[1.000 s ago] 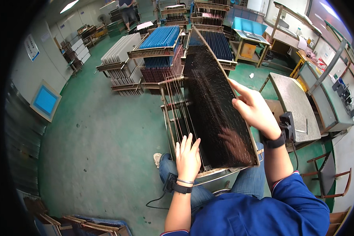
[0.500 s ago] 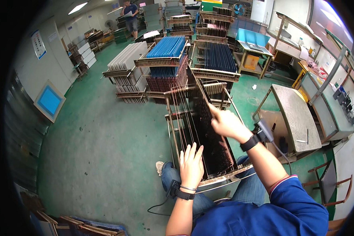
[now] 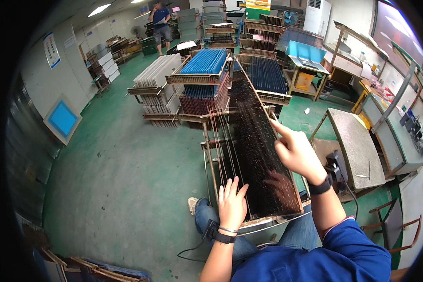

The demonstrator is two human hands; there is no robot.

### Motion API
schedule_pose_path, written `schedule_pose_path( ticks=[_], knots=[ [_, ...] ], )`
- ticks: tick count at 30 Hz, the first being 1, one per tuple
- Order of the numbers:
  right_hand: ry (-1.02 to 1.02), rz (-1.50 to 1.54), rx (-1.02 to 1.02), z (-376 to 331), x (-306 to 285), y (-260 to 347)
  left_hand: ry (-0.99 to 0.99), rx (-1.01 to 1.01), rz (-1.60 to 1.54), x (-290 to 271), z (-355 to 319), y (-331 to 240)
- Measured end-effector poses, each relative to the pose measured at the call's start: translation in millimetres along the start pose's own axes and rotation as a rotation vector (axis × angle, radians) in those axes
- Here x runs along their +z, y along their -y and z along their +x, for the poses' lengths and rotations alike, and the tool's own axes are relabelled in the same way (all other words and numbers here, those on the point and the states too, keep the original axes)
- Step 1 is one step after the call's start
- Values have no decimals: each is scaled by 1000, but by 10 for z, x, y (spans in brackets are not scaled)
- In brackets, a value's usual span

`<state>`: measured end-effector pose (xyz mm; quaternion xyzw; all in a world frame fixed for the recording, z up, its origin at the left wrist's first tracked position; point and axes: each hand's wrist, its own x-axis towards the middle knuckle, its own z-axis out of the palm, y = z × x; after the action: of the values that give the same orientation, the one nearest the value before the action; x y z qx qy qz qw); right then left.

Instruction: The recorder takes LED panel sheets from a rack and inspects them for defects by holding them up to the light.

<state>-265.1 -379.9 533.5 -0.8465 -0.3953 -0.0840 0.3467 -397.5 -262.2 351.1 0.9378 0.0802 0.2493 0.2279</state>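
Note:
A long, glossy black panel [image 3: 261,141] with fine light specks leans to the right in a metal rack [image 3: 207,160] in front of me. My right hand [image 3: 301,155] is at the panel's right edge, with the index finger stretched along it and the thumb against it; the other fingers are curled. The panel's face mirrors a hand. My left hand [image 3: 232,204] lies over the rack's near left part, fingers stretched and spread, beside several thin upright edges [image 3: 223,141]. What is under its palm is hidden.
Racks of white panels [image 3: 162,70], blue panels [image 3: 204,61] and dark panels [image 3: 265,73] stand ahead. A grey-topped table [image 3: 355,141] is at the right, with a chair [image 3: 392,225] nearer. A blue-faced frame [image 3: 62,120] leans on the left wall. Another person [image 3: 160,23] stands far back.
The black panel has swung over to the right, showing more of its face. My right hand has moved right with its edge; my left hand stays nearly in place.

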Motion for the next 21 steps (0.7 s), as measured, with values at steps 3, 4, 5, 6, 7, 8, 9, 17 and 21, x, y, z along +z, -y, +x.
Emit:
schedule_pose_path(
  ticks=[3,4,5,6,7,8,9,17,21],
  knots=[
    [-70,82,-28,-98,-58,-135,-17,-25,-19,16,29,-29],
    [-68,70,-19,-104,-74,-176,-15,-26,-21,16,45,-42],
    [-49,45,-3,-63,-79,-216,-9,-17,-22,23,48,-42],
    [-57,44,3,-26,-55,-269,-15,-20,-21,30,44,-41],
    [-49,70,-21,10,-18,-322,-22,-24,-20,31,40,-41],
    [-36,96,-50,39,6,-342,-22,-21,-19,30,36,-43],
    [7,145,16,48,-18,-296,-19,-25,-25,25,32,-46],
    [54,165,36,16,-6,-278,-6,-34,-31,3,15,-32],
    [28,160,33,0,-9,-269,-11,-27,-39,-3,17,-30]
  ],
)
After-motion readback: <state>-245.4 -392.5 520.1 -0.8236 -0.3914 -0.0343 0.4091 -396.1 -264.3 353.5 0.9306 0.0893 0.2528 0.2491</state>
